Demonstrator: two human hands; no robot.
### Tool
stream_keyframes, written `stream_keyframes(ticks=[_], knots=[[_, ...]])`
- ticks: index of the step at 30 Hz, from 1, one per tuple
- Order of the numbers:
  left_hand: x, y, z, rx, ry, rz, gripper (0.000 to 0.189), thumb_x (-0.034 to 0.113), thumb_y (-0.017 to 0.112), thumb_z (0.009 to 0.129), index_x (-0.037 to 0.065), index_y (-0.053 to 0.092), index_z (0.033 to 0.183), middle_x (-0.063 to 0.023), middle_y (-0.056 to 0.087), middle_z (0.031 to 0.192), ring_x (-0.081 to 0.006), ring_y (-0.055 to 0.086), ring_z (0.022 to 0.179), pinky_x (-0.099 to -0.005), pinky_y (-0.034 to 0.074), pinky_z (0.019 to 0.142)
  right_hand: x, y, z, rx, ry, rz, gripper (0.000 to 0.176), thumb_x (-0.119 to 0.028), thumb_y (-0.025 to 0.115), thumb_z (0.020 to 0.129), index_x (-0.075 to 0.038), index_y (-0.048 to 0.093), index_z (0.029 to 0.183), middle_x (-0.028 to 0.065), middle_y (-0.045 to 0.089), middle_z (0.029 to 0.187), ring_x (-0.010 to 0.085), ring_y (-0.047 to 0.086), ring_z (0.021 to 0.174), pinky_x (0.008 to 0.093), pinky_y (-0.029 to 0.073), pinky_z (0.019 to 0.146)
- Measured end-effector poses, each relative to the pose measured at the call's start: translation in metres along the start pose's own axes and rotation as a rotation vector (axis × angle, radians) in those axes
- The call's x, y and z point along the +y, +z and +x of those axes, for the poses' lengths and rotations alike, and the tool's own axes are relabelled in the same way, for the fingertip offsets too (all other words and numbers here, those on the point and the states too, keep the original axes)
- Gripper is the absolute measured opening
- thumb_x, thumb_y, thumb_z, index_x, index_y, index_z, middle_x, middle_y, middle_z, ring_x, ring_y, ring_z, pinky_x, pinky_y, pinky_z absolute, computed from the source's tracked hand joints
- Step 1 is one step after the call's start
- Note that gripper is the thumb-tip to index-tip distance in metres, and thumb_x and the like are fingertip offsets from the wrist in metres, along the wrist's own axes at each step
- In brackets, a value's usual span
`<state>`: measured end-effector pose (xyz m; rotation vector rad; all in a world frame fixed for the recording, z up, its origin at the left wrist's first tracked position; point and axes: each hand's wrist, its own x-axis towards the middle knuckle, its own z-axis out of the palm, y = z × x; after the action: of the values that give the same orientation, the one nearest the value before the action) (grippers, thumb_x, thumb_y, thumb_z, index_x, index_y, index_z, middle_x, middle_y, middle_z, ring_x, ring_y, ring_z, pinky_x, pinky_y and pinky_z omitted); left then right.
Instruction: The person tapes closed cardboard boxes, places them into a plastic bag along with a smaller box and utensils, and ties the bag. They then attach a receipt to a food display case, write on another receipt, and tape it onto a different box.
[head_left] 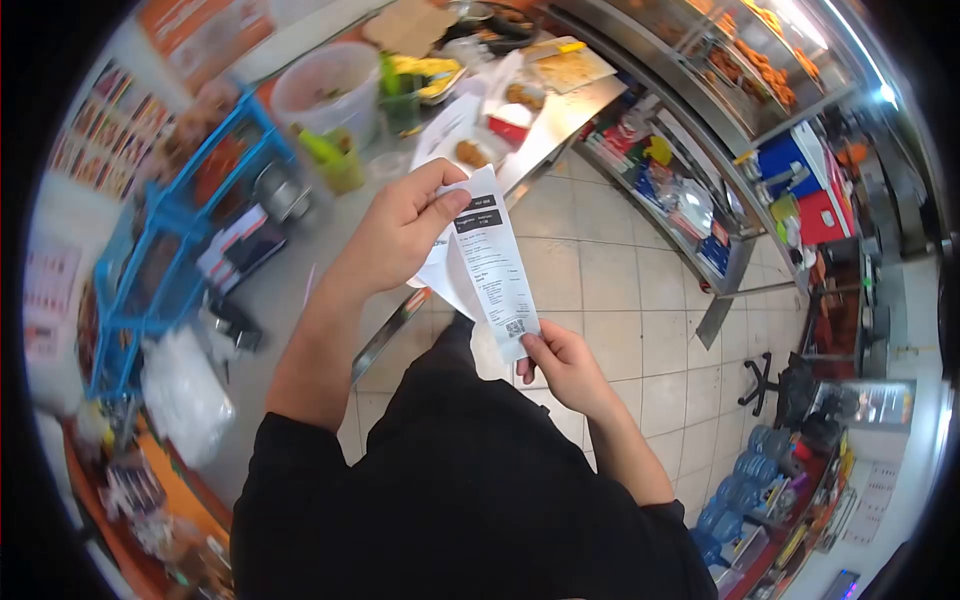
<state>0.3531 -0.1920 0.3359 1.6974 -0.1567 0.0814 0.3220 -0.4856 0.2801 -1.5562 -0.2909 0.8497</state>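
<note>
A long printed receipt (490,260) is stretched between my two hands in front of my body. My left hand (408,228) pinches its top end, thumb over the dark printed header. At the lower end, beside the square code, my right hand (567,368) grips the edge between thumb and fingers. Another piece of white paper (447,280) shows behind the receipt, below my left hand. Just beyond my left hand, a piece of fried food (471,153) lies in white paper on the metal table (335,235).
On the table stand a large clear tub (325,90), blue racks (200,200) and a white plastic bag (187,395). A red and white box (510,125) sits near the far edge. To the right are shelves, a lit fried food case (750,60) and water jugs (735,495).
</note>
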Motion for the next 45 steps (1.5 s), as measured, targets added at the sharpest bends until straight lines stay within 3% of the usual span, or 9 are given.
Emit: stream_keyframes(ticks=[9,13,19,23,24,28,32,39,45], knots=[[0.003,0.081,0.296,-0.382,0.042,-0.132,0.016,0.010,0.056,0.107,0.005,0.064,0.119,0.0001,0.068,0.096,-0.0051,0.061,0.091,-0.0252,0.051,0.079,-0.041,-0.186,0.084,0.605,-0.285,-0.241,0.024,-0.013,0.052,0.111,0.002,0.067,0.121,0.0075,0.074,0.106,0.0171,0.066,0.091,0.0308,0.054,0.083],[-0.017,0.148,0.409,-0.557,0.010,-0.310,0.018,0.006,0.057,0.104,0.006,0.067,0.119,-0.0008,0.070,0.104,-0.0070,0.064,0.098,-0.0246,0.052,0.085,-0.048,-0.263,0.092,0.596,-0.303,0.419,0.029,-0.013,0.047,0.113,0.002,0.064,0.131,0.0060,0.068,0.095,0.0116,0.061,0.080,0.0273,0.052,0.071],[-0.029,0.246,0.523,-0.594,-0.054,-0.509,0.020,0.000,0.050,0.099,0.007,0.066,0.109,-0.0049,0.067,0.102,-0.0133,0.066,0.092,-0.0267,0.052,0.081,-0.043,-0.383,0.116,0.757,-0.449,0.536,0.032,-0.013,0.044,0.113,0.002,0.061,0.136,0.0055,0.066,0.092,0.0097,0.058,0.072,0.0254,0.048,0.064],[-0.028,0.301,0.605,-0.602,-0.081,-0.450,0.018,0.001,0.051,0.100,0.007,0.065,0.108,-0.0041,0.066,0.102,-0.0115,0.065,0.095,-0.0259,0.051,0.083,-0.066,-0.517,0.127,0.559,-0.364,0.061,0.037,-0.016,0.048,0.112,-0.001,0.055,0.145,0.0070,0.069,0.112,0.0181,0.065,0.100,0.0354,0.053,0.093],[-0.020,0.315,0.620,-0.628,-0.016,-0.354,0.017,0.002,0.051,0.101,0.007,0.066,0.108,-0.0040,0.067,0.102,-0.0107,0.064,0.095,-0.0259,0.050,0.083,-0.073,-0.556,0.124,0.415,-0.167,0.068,0.052,-0.026,0.058,0.108,-0.003,0.048,0.153,0.0134,0.063,0.136,0.0265,0.059,0.128,0.0410,0.044,0.113],[0.019,0.366,0.674,-0.578,0.285,0.016,0.015,0.003,0.053,0.105,0.003,0.067,0.109,-0.0039,0.070,0.100,-0.0079,0.062,0.095,-0.0265,0.051,0.084,-0.151,-0.665,0.160,0.542,-0.513,-0.633,0.076,-0.039,0.071,0.099,-0.005,0.040,0.160,0.0229,0.036,0.165,0.0337,0.040,0.152,0.0426,0.033,0.124],[0.066,0.379,0.756,-0.434,0.338,0.101,0.014,0.004,0.055,0.105,0.001,0.067,0.113,-0.0009,0.068,0.098,-0.0064,0.060,0.089,-0.0247,0.050,0.079,-0.232,-0.745,0.235,0.371,-0.450,-0.180,0.023,-0.021,0.060,0.108,0.001,0.067,0.109,-0.0011,0.066,0.086,0.0054,0.055,0.078,0.0277,0.048,0.069],[0.137,0.362,0.911,-0.050,0.624,0.456,0.039,0.014,0.073,0.096,0.007,0.064,0.133,-0.0092,0.074,0.100,-0.0138,0.067,0.085,-0.0324,0.053,0.074,-0.365,-0.869,0.329,0.679,-0.734,-0.117,0.035,-0.030,0.056,0.111,0.002,0.070,0.109,-0.0011,0.066,0.083,0.0060,0.060,0.073,0.0271,0.050,0.065],[0.197,0.373,1.042,0.150,1.033,0.802,0.040,0.025,0.064,0.102,0.015,0.057,0.140,-0.0157,0.070,0.076,-0.0378,0.070,0.073,-0.0475,0.053,0.066,-0.492,-0.951,0.410,0.770,-0.999,-0.047,0.036,-0.028,0.051,0.112,0.003,0.068,0.114,0.0014,0.067,0.090,0.0073,0.060,0.077,0.0270,0.050,0.069]])
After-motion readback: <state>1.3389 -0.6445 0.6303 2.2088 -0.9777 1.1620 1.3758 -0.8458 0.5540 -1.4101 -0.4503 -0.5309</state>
